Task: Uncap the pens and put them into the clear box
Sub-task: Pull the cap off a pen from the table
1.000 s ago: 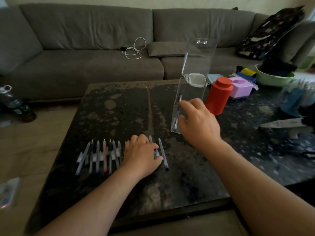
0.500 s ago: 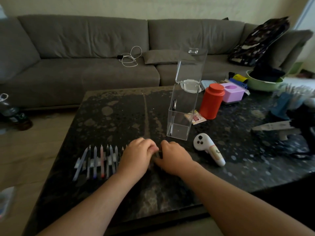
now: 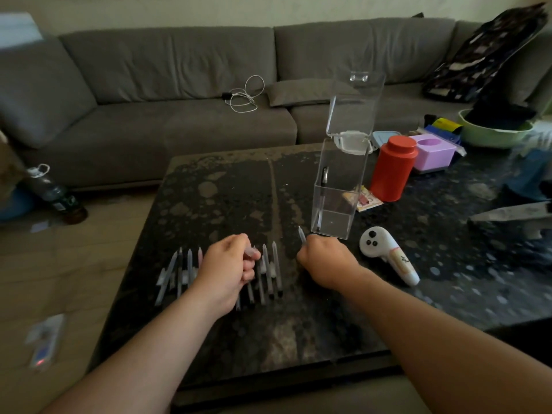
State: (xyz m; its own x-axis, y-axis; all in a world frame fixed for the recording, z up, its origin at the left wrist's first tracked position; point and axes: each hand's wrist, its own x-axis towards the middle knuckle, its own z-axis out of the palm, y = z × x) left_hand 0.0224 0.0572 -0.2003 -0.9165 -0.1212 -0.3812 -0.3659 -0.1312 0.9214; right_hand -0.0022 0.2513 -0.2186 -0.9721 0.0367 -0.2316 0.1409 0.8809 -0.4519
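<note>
A: Where are the hands?
B: Both are over the near half of the desk. The right hand is fisted round a pen, whose pale tip sticks up from the fist, just beside the near bottom corner of the box. The left hand is curled, pinching a small pale cap between thumb and fingers.
A: And the other pens?
B: A row of pens lies side by side near the desk's left edge, tips pointing away, partly under the left hand.
A: The box?
B: Clear, tall, upright mid-desk, its lid tipped up. One dark pen leans inside against its left wall. A red jar stands behind it to the right, and a white controller lies right of the right hand
</note>
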